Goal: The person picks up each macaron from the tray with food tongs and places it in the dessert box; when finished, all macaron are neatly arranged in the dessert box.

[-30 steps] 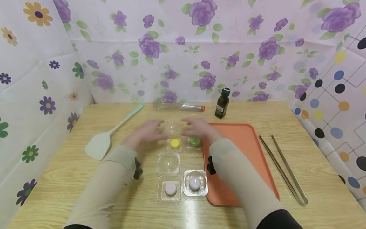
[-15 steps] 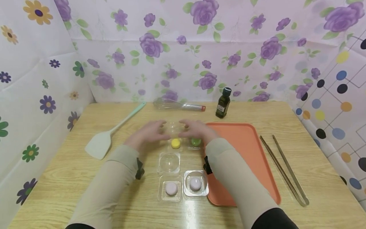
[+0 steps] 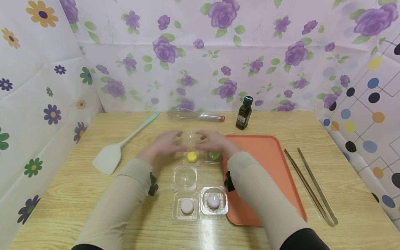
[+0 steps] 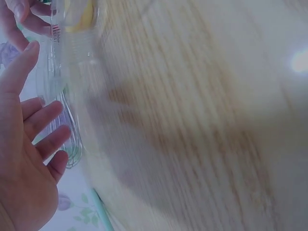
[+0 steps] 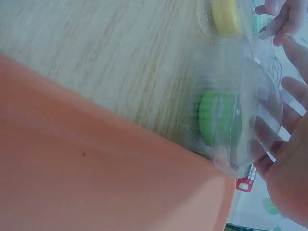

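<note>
My left hand point(image 3: 164, 143) hovers left of a clear plastic lid point(image 3: 190, 137), its fingers loosely bent in the left wrist view with nothing in them. Facing it, my right hand point(image 3: 214, 141) has relaxed, spread fingers. Between and below the hands lies a yellow macaron point(image 3: 192, 157) in a clear box. A green macaron point(image 5: 219, 118) sits in a neighbouring clear box beneath my right hand. Through that box's domed lid point(image 5: 262, 115), the right fingers show; whether they touch it I cannot tell. Nearer me, two pale lilac macarons point(image 3: 187, 206) sit in clear boxes, the left one with its lid point(image 3: 184, 177) folded back.
An orange tray point(image 3: 265, 159) lies beneath my right forearm, with metal tongs point(image 3: 312, 187) beyond it. A whisk point(image 3: 195, 115) and a dark bottle point(image 3: 243, 113) are at the back. On the left rests a pale turner point(image 3: 109, 158). Patterned cloth surrounds the wooden table.
Both hands have come slightly closer together over the yellow macaron's box since one second ago. In the last half second they stay nearly still. The boxes and other objects keep their places.
</note>
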Tool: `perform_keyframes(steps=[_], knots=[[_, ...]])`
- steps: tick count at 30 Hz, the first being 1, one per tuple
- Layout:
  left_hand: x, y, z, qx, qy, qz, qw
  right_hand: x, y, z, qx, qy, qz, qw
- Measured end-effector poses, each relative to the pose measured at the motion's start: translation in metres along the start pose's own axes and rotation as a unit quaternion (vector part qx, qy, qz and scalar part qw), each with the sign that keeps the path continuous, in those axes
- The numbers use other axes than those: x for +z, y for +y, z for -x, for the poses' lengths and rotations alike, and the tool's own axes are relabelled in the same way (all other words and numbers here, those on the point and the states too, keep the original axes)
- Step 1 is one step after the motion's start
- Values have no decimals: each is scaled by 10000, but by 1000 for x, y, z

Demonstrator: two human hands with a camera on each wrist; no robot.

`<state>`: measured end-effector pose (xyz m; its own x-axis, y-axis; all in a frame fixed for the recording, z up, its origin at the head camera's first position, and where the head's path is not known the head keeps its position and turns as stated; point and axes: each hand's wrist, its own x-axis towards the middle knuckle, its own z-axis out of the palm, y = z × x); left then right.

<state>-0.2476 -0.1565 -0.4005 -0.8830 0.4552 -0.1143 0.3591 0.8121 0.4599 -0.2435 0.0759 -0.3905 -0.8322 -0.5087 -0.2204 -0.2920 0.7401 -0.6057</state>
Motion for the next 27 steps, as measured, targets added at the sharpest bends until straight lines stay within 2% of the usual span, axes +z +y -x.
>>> perform_keyframes(steps=[7,15,27], knots=[[-1,3,-3,114,380,9,9992,-6,-2,8,-245,138,-82,9996],[-3,7,-3,215,561,213,9980,-7,5,16,-575,164,-110,9981],[-4,16,2,662,546,289,9959,-13,15,27,-217,362,-691,9967]])
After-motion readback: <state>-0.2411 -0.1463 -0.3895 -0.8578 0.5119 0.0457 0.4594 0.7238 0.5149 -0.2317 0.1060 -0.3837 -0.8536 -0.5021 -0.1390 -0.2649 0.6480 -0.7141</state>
